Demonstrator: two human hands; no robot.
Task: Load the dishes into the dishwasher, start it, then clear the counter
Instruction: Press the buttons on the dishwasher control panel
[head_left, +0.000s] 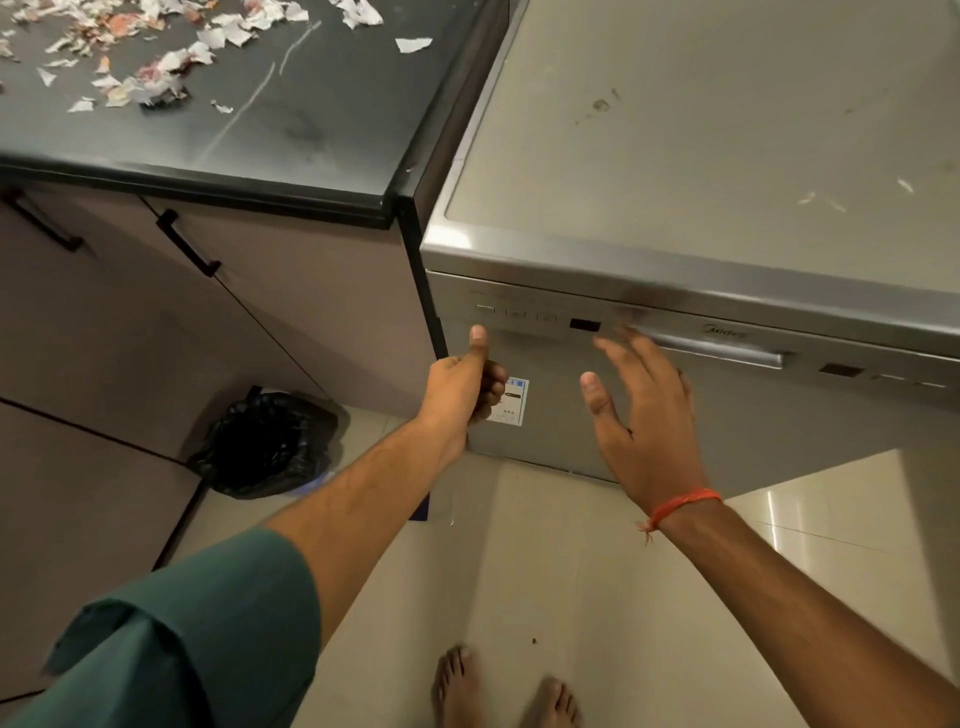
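Dishwasher (649, 415), one, stands shut beside our table (311, 119). Our left hand (467, 387) is fisted, thumb up, holding nothing; our right hand (641, 410) spreads its fingers near the one handle (722, 349). Countless paper scraps (150, 67) litter the table.

Silver dishwasher (649, 426), black counter (311, 130), green sleeve (208, 623), orange wrist thread (683, 503).

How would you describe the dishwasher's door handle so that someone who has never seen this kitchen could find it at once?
Start at the silver dishwasher standing to the right of the dark counter. Just under its top edge runs a strip of controls, and below that lies the handle, beside the fingertips of the right hand. It is the only long horizontal silver bar there; the cabinet handles on the left are black.
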